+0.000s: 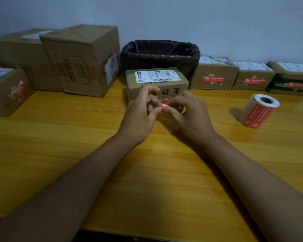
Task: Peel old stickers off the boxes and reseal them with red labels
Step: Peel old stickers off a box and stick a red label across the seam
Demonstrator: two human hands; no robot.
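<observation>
A small cardboard box (pixel 157 84) with a white shipping label on top stands in the middle of the yellow table (pixel 77 137). Just in front of its near face, my left hand (pixel 140 116) and my right hand (pixel 191 116) meet. Between their fingertips they pinch a small crumpled red sticker (pixel 165 106). A roll of red labels (pixel 259 111) lies on its side to the right, clear of both hands.
A bin lined with a black bag (pixel 160 56) stands behind the box. Large cardboard boxes (pixel 77 62) crowd the left; another (pixel 7 91) carries a torn red sticker. Three small boxes (pixel 215 75) with red labels line the right, against the wall.
</observation>
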